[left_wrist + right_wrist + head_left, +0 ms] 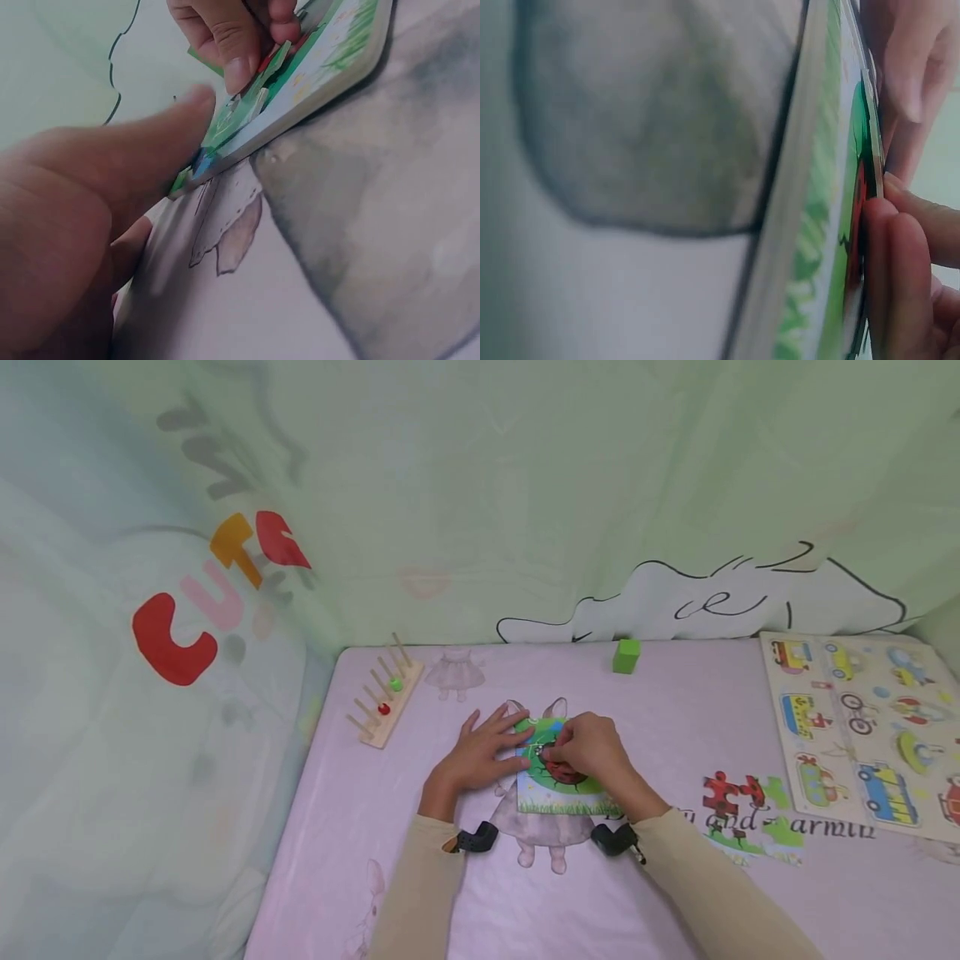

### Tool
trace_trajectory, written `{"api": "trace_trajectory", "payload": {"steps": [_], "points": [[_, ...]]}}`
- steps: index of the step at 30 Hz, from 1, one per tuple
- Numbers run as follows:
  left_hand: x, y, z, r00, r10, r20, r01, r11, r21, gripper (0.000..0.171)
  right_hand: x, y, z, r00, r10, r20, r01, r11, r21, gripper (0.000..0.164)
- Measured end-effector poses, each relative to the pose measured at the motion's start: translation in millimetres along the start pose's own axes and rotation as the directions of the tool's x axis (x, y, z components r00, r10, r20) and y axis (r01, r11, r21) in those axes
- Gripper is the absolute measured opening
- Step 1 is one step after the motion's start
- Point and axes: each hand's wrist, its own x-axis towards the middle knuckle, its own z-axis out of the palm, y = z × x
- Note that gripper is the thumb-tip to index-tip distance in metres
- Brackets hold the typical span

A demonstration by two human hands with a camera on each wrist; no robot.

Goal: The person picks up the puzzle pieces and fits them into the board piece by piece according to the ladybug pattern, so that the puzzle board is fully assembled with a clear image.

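A ladybug jigsaw puzzle board [558, 806] lies in front of me, its picture showing a red ladybug on green with grass along the near edge. Along the board's left edge my left hand [483, 752] rests with fingers spread, fingertips over the border. My right hand [594, 745] is above the ladybug and pinches a jigsaw puzzle piece [259, 90] between thumb and fingers. In the left wrist view that green piece stands slightly tilted above the board. The right hand covers part of the board's upper right.
Loose jigsaw pieces [722, 793] lie to the right, beside a wooden vehicle puzzle board [832, 735]. A green block [626, 657] stands at the back. At the left is a wooden peg rack [390, 710] with a red bead [384, 708] and a green bead [396, 684].
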Motion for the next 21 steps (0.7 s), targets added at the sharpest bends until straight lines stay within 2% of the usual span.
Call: {"api": "trace_trajectory", "payload": {"steps": [3,9,17,21], "points": [[0.9,-0.7,0.5,1.0,0.0,-0.015,0.0,1.0,-0.005,0.057,0.8,-1.1,-0.5,1.0,0.006,0.018,-0.006,1.0,0.009,0.028],[1.7,-0.5,1.2,1.0,-0.021,-0.021,0.021,1.0,-0.017,0.057,2.3,-3.0,-0.5,0.999,0.014,0.046,-0.015,1.0,0.017,0.028],[2.1,0.1,3.0,0.999,-0.023,-0.029,0.023,1.0,-0.019,0.057,0.5,-2.9,2.1,1.0,0.005,0.018,-0.005,1.0,0.0,0.027],[2.6,0.2,3.9,0.999,-0.019,-0.039,0.019,1.0,-0.011,0.057,-1.8,-1.4,1.0,1.0,-0.026,0.01,0.026,1.0,0.009,0.026]]}}
